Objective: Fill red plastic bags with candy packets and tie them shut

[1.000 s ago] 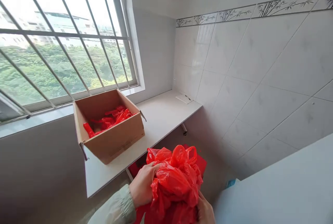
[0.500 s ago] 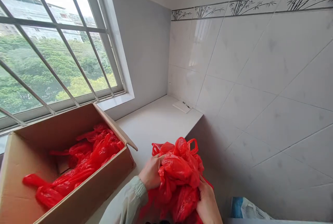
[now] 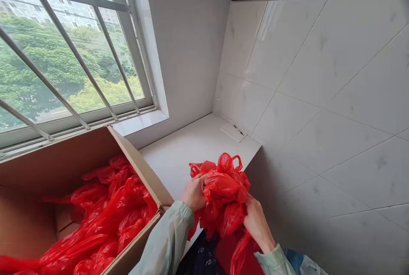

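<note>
A crumpled bunch of red plastic bags [image 3: 225,190] is held up between my two hands, in front of the counter's edge. My left hand [image 3: 194,193] grips its left side, the fingertips partly buried in the folds. On the lower right side, my right hand [image 3: 256,219] is closed around the plastic, with its fingers mostly hidden. One strand of red bag dangles below my right hand. To the left stands an open cardboard box [image 3: 140,166], with more tangled red plastic bags [image 3: 105,211] heaped inside.
A white counter [image 3: 185,143] runs to the tiled corner, bearing a flat white piece [image 3: 232,132] and a pen [image 3: 238,129]. A barred window [image 3: 73,53] is behind the box. At the lower right lies a blue and white package [image 3: 300,262].
My view has shifted, so the box sits lower and further left. Both hands keep hold of the bunch, which appears slightly higher; a strand now dangles beneath my right hand.
</note>
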Available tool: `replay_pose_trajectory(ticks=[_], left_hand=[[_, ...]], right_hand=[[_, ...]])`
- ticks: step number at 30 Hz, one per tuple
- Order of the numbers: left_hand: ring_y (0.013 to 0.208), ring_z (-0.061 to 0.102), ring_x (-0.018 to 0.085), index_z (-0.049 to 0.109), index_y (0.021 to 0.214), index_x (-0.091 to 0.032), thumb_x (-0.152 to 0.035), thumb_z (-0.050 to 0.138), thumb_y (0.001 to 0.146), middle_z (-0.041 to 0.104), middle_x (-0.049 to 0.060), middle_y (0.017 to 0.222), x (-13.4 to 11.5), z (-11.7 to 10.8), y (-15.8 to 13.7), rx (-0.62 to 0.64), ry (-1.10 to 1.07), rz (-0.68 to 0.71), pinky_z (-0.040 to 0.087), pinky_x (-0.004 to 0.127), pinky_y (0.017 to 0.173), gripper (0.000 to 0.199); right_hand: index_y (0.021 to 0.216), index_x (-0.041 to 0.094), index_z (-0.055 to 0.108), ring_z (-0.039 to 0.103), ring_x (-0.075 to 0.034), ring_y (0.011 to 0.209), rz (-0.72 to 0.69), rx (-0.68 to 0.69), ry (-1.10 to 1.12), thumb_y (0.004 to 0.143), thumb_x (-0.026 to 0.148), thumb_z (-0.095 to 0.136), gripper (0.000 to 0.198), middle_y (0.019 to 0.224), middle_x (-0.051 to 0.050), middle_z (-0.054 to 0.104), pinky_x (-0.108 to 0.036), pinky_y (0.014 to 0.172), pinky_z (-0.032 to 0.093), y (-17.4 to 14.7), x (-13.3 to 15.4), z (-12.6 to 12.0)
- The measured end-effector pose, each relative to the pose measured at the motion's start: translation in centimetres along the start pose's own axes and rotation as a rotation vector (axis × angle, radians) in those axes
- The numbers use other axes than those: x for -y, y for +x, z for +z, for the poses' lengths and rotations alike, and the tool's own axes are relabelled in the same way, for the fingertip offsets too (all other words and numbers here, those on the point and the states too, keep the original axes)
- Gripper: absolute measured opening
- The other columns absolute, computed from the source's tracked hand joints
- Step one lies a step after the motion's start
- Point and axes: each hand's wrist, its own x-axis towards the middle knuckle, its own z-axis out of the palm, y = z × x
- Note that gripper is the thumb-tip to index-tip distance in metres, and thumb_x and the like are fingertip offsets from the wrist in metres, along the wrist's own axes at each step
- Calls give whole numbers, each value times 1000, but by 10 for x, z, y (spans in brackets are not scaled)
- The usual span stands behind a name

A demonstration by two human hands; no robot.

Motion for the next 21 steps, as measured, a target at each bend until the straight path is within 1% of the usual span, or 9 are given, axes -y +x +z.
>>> replay_pose_trajectory(ticks=[2,5,8,11,13,15,18,21], left_hand=[[88,61,19,62,97,-14,-34,63,93,63,4,95,7,-5,7,-23,36,-56,52,38,81,20],[90,60,20,61,101,-14,-25,65,89,62,6,101,13,-7,15,-85,80,-193,52,38,81,16],[96,60,26,61,109,-16,-15,66,80,60,10,110,20,-4,25,-156,106,-365,50,39,80,30],[100,60,31,62,110,-20,-9,64,73,59,12,112,38,-1,47,-216,95,-512,49,38,78,39],[101,60,30,63,108,-22,-9,62,72,60,11,111,56,-4,69,-259,81,-594,48,36,78,38],[101,60,29,63,106,-24,-9,61,72,60,9,110,79,-11,95,-299,75,-669,47,34,78,37],[101,60,27,63,108,-25,-8,61,73,60,7,110,117,-31,138,-344,91,-751,47,31,78,39],[103,60,26,62,115,-25,-10,60,78,60,8,112,154,-56,181,-367,130,-793,48,32,82,40]], right_hand=[[100,19,74,69,-23,91,-16,18,-30,74,7,44,41,107,-11,72,-27,77,50,21,4,3],[93,19,74,70,-23,84,-42,63,-65,76,12,48,32,101,-10,74,-27,72,50,55,5,10],[91,20,73,70,-23,79,-67,114,-106,77,15,49,29,94,-8,75,-27,66,48,94,-2,22],[91,19,71,70,-24,79,-122,197,-123,77,16,49,27,88,-7,75,-26,65,48,144,-13,40],[89,19,70,70,-22,78,-165,268,-92,76,15,49,26,85,-5,75,-25,65,49,183,-20,57],[91,18,70,68,-20,74,-201,333,-41,76,14,48,27,83,-4,74,-24,64,49,227,-25,76],[98,18,69,67,-18,71,-299,399,14,79,13,46,31,88,-4,74,-23,62,49,296,-27,109],[99,18,70,69,-18,78,-416,394,48,78,11,48,32,93,-5,74,-21,67,51,363,-29,143]])
